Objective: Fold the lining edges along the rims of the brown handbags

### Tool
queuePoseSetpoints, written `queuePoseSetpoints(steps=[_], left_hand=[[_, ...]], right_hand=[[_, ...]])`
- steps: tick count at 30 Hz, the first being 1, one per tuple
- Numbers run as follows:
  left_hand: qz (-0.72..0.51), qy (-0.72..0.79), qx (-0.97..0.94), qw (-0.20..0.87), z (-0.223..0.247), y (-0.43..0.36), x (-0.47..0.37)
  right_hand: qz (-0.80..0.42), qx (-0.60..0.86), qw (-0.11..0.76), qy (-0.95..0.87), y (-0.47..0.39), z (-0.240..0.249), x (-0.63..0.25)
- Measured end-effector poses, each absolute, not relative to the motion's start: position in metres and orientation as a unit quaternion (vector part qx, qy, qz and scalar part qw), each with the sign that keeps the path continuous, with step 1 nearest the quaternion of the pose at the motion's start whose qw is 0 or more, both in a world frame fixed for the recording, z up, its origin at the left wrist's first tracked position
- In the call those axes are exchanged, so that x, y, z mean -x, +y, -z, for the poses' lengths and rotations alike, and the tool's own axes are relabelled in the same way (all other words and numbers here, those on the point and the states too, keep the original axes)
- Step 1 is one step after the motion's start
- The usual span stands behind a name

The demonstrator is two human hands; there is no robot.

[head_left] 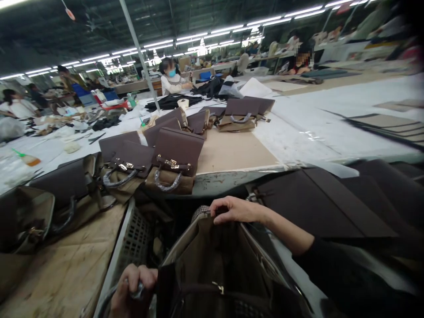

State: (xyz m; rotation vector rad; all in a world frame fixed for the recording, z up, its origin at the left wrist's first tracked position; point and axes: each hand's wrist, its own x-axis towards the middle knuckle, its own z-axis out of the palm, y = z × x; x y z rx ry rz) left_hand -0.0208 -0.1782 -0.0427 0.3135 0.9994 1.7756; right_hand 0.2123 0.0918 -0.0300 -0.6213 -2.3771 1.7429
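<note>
A dark brown handbag (pixel 228 282) is close in front of me, its mouth spread and its olive-brown lining showing. My right hand (pixel 233 210) is at the far end of the opening, thumb and fingers curled over the rim beside a bit of checked cloth (pixel 200 213). At the lower left, my left hand (pixel 134 285) is wrapped round a handle (pixel 137 292) covered in clear plastic. The underside of the bag is out of view.
Several brown handbags (pixel 179 150) lie along the table edge and on the board (pixel 62 260) at left. A plastic crate (pixel 134 234) stands below. Dark panels (pixel 318 203) are piled at right. Co-workers (pixel 172 79) sit across the white table (pixel 298 128).
</note>
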Motion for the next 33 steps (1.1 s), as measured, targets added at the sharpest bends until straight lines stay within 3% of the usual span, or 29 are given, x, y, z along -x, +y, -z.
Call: queuePoseSetpoints(steps=[2, 5, 7, 12, 20, 33], left_hand=[[-0.684, 0.477, -0.221, 0.507, 0.043, -0.184, 0.044], [-0.481, 0.607, -0.355, 0.524, 0.029, -0.193, 0.080], [-0.369, 0.729, -0.368, 0.444, 0.007, -0.200, 0.094], [-0.440, 0.785, -0.358, 0.249, -0.059, -0.203, 0.064], [-0.253, 0.770, -0.492, 0.317, -0.073, -0.152, -0.009], [-0.305, 0.777, -0.472, 0.285, -0.055, -0.152, -0.002]], right_hand=[[-0.570, 0.235, 0.068, -0.785, 0.087, 0.031, -0.207], [-0.566, 0.251, 0.069, -0.782, 0.084, 0.032, -0.199], [-0.555, 0.256, 0.073, -0.788, 0.083, 0.034, -0.196], [-0.533, 0.264, 0.089, -0.799, 0.080, 0.034, -0.195], [-0.505, 0.272, 0.109, -0.812, 0.072, 0.030, -0.199], [-0.566, 0.277, 0.174, -0.756, 0.068, 0.041, -0.205]])
